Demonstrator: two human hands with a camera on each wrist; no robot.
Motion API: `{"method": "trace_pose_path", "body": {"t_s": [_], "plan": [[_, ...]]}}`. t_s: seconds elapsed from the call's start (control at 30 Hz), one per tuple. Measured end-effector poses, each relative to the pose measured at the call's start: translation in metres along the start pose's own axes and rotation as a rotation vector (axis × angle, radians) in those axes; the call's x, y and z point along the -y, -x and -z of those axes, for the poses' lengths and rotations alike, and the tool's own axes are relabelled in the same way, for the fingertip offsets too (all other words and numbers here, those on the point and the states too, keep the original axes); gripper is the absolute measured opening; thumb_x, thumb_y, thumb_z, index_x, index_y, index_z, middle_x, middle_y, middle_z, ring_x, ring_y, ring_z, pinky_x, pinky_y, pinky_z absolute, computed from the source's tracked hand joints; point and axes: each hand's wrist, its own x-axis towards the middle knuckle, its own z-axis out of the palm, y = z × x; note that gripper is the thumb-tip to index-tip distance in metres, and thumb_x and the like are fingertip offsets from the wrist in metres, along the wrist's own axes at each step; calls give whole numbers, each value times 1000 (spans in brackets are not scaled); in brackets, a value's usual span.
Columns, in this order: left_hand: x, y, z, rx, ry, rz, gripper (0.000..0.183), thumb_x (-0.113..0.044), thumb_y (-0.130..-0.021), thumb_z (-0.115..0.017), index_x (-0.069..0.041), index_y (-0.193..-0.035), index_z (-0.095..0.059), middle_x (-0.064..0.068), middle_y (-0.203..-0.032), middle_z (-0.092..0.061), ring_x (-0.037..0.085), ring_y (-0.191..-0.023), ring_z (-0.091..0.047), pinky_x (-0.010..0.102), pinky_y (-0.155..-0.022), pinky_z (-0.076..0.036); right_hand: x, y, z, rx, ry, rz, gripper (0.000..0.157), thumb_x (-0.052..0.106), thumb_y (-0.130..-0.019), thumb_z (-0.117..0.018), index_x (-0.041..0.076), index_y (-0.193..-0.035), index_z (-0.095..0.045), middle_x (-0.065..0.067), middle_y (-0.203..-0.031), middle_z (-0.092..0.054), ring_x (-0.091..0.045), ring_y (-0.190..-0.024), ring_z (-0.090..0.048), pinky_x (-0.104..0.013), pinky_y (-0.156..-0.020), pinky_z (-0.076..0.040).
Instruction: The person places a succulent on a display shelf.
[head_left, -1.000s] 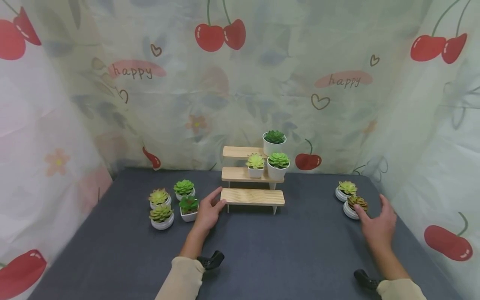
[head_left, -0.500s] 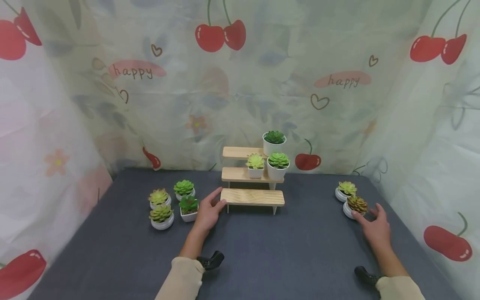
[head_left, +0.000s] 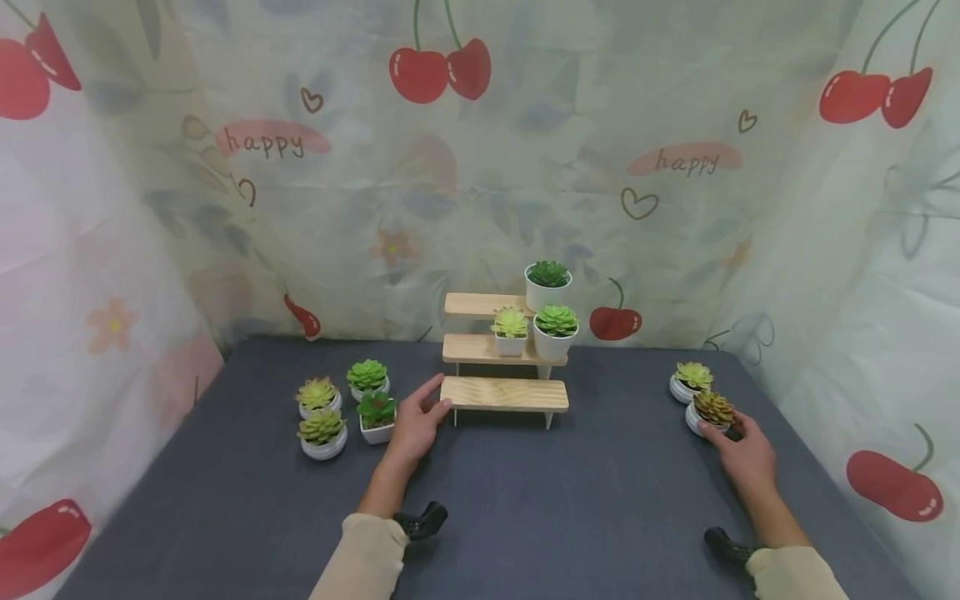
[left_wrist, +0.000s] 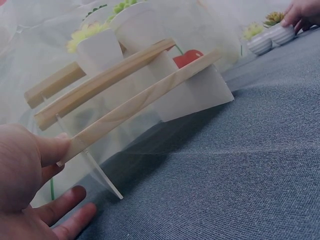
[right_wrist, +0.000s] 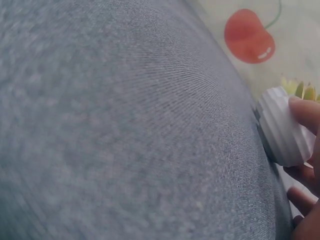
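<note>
My left hand (head_left: 415,427) pinches the left end of the lowest board of a three-tier wooden plant stand (head_left: 506,394). In the left wrist view its thumb lies on the board (left_wrist: 145,100) with a finger beneath. On the right, my right hand (head_left: 750,457) grips a small reddish-brown potted succulent (head_left: 713,408) by its white ribbed pot (right_wrist: 282,127), thumb and fingers on either side. Just behind that sits a yellow-green potted succulent (head_left: 693,379). The stand carries a dark green succulent (head_left: 548,283) on top, and a pale yellow one (head_left: 512,331) beside a bright green one (head_left: 556,331) on the middle board.
Several potted succulents stand left of the stand, among them a green one in a square pot (head_left: 377,417) near my left hand and a pale green one (head_left: 323,433). A dark cloth (head_left: 570,517) covers the table. Printed curtains (head_left: 480,183) enclose the back and sides.
My right hand has moved slightly left and its fingers have closed in around the reddish-brown succulent's pot. The left hand stays on the stand.
</note>
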Motion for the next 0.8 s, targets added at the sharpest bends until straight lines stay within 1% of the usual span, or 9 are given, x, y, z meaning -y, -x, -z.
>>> {"method": "trace_pose_path", "body": {"t_s": [0.3,0.63,0.8], "plan": [[0,0,0,7,7,-5,50,-14,-97,-61,-13,-145,-48,14,-131,-59,25,-107,-61,44,-87,-49,0,2,-3,-13,26,16,85,51,-91,-62,-8,-145,-33,-34,-139,-41,-48,-129,-36,-59,-104,-27],[0,0,1,17,27,-7,50,-14,-97,-61,-13,-145,-48,15,-137,-54,28,-114,-59,46,-92,-47,9,12,-13,3,40,96,81,50,-90,-65,-8,-140,-39,-35,-134,-46,-48,-124,-42,-59,-100,-31],[1,1,1,17,28,-11,50,-14,-97,-61,-12,-145,-48,15,-139,-53,28,-115,-59,46,-92,-48,16,19,-19,-2,34,121,78,47,-89,-67,-8,-137,-43,-34,-131,-50,-46,-121,-46,-57,-98,-33]]}}
